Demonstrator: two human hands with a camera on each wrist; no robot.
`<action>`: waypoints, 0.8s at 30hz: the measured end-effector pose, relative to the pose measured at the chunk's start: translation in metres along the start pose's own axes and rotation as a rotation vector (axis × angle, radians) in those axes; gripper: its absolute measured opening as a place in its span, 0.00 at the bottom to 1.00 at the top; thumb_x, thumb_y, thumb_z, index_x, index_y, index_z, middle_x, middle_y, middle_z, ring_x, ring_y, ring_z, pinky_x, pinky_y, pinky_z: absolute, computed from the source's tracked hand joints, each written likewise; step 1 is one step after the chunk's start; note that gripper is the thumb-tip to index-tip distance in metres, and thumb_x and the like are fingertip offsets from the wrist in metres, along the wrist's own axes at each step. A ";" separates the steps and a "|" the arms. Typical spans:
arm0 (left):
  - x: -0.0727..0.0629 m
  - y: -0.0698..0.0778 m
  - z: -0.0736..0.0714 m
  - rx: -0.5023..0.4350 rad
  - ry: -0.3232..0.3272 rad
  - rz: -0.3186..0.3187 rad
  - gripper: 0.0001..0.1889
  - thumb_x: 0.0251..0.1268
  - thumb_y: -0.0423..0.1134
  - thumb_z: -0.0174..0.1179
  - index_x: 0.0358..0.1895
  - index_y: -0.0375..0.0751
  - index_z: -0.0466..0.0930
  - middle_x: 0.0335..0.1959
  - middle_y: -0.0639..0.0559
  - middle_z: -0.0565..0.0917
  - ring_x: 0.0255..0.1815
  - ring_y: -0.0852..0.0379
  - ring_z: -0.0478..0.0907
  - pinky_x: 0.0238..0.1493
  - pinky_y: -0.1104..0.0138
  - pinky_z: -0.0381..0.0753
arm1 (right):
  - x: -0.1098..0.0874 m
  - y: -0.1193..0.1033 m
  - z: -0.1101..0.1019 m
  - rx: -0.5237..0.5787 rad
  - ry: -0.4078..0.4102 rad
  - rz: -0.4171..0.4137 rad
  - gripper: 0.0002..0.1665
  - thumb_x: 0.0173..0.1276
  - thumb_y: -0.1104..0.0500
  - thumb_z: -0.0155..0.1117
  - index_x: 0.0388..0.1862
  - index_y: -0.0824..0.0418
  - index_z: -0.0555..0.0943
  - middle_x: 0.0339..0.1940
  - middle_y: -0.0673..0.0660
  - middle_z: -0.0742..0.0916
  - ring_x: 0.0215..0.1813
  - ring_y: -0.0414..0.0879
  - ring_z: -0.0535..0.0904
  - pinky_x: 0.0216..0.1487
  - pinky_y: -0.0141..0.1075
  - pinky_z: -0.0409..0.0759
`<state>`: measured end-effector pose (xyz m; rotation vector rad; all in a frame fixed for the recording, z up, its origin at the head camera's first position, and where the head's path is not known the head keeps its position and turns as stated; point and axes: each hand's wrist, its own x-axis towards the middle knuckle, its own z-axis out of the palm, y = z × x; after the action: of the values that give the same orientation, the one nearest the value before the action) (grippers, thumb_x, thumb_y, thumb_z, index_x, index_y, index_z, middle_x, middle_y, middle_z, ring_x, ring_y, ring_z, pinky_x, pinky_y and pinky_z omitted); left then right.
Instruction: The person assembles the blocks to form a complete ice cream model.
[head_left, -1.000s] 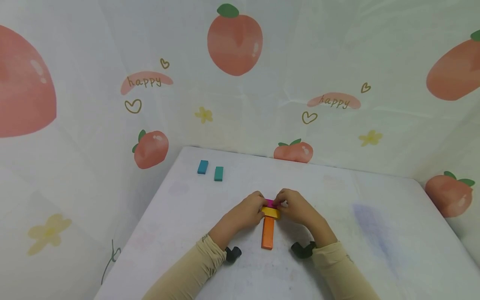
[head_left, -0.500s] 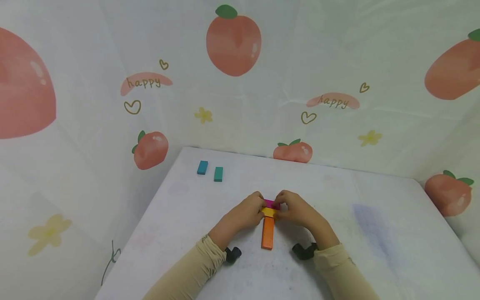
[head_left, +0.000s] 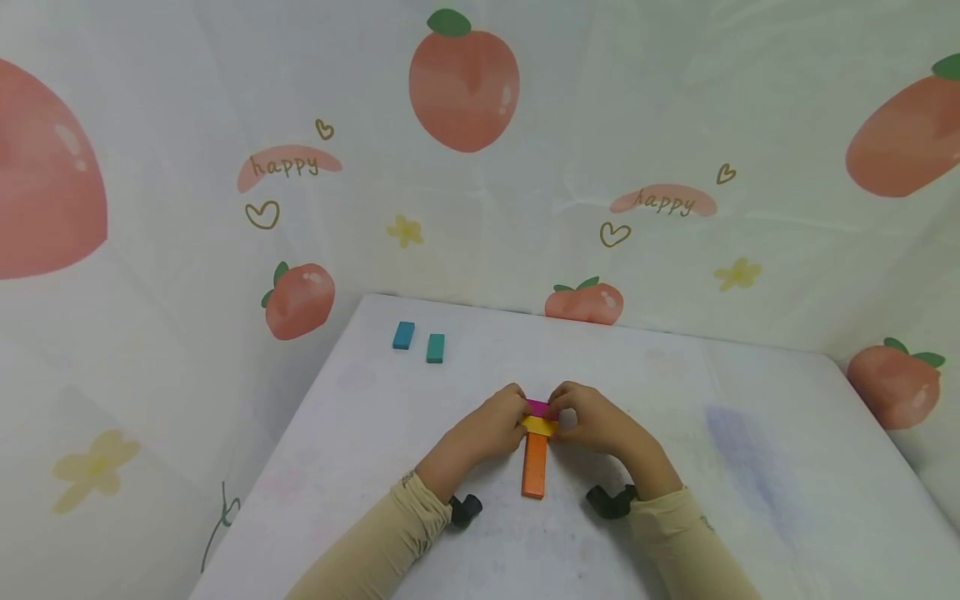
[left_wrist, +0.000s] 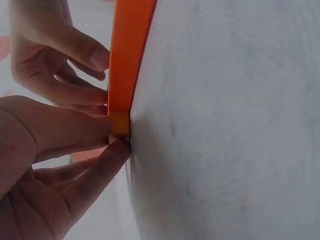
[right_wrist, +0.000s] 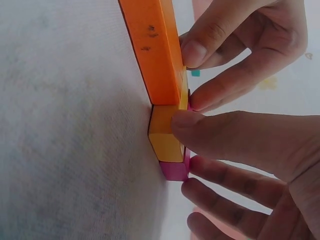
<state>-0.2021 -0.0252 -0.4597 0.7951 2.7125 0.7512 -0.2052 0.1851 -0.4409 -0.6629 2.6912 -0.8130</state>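
Observation:
In the head view a long orange block [head_left: 534,467] lies lengthwise on the white table, a yellow block [head_left: 539,426] crosswise at its far end. Just beyond the yellow one lies a magenta block [head_left: 537,408]. My left hand [head_left: 491,422] pinches the left ends of the two crosswise blocks, its thumb against the yellow block [left_wrist: 119,124] in the left wrist view. From the other side my right hand [head_left: 596,419] does likewise. The right wrist view shows its thumb on the yellow block [right_wrist: 167,135] and fingertips at the magenta block [right_wrist: 175,171]. Fingers partly hide both ends.
Towards the table's back left corner lie a blue block [head_left: 403,335] and a teal block [head_left: 436,348]. Black camera mounts stick out by the left wrist [head_left: 465,510] and right wrist [head_left: 611,502]. A peach-print cloth [head_left: 480,208] hangs behind the table.
The yellow block has turned slightly and now sits straighter against the magenta one. My right thumb and fingertips have shifted a little on the blocks; my left hand has hardly moved.

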 end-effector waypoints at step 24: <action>-0.009 -0.042 -0.032 -0.079 0.257 -0.103 0.16 0.72 0.37 0.68 0.55 0.29 0.85 0.50 0.39 0.83 0.44 0.51 0.81 0.52 0.58 0.87 | 0.005 0.001 0.005 -0.055 -0.018 0.074 0.07 0.63 0.62 0.80 0.41 0.55 0.92 0.54 0.54 0.87 0.59 0.51 0.81 0.68 0.53 0.83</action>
<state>-0.2246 -0.0739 -0.4545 0.5707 2.8982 0.9913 -0.2079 0.1814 -0.4465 -0.5761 2.7130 -0.7129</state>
